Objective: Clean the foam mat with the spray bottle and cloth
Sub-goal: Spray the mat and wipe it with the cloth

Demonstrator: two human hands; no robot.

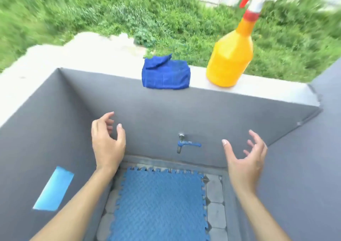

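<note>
A blue foam mat (158,205) with jigsaw edges lies flat on the tiled floor of a grey walled basin. On the wall's pale top ledge rests a folded blue cloth (165,75), and to its right stands a yellow spray bottle (229,57) with a red and white trigger head. My left hand (108,141) and my right hand (245,157) are both raised above the mat, below the ledge, fingers spread and holding nothing.
A tap with a blue handle (184,144) sticks out of the back wall between my hands. A light blue rectangle (53,189) marks the left wall. Grey walls (295,166) enclose the basin on three sides. Tall grass (110,9) grows beyond the ledge.
</note>
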